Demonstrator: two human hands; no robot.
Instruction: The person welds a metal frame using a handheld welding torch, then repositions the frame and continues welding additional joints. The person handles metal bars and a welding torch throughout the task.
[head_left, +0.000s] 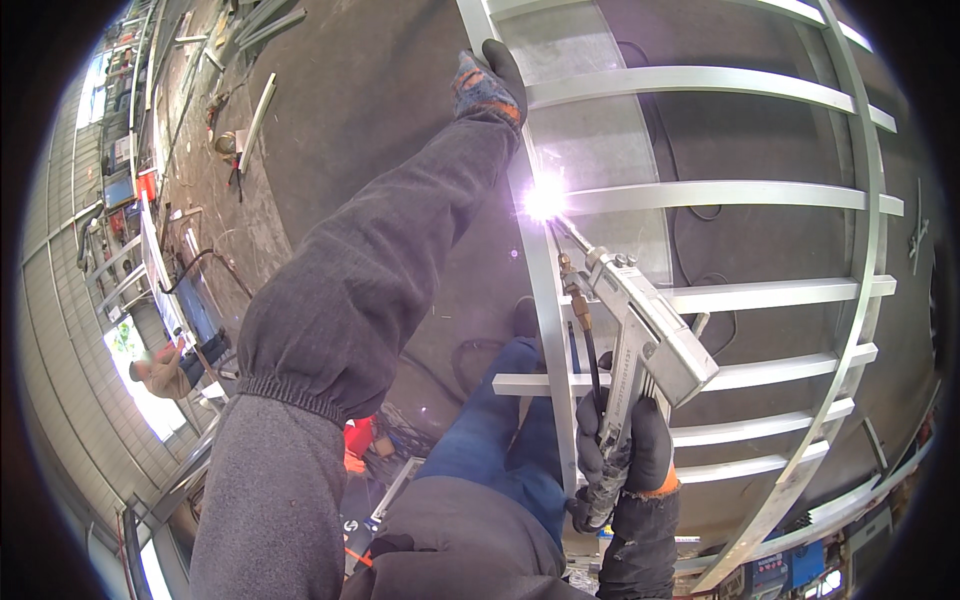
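left hand (487, 85) clamped on the frame's upright rail (545, 290), right hand (625, 450) fisted round the welding gun (640, 335) – arc (545, 198) sits on the rail-crossbar (720, 193) joint, so i'd hold the tip angle steady.

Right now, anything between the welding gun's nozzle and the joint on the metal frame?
Nothing visible. The right hand holds the welding gun, whose tip meets the metal frame at the bright arc. The left hand grips the upright higher up, clear of the gun's line.
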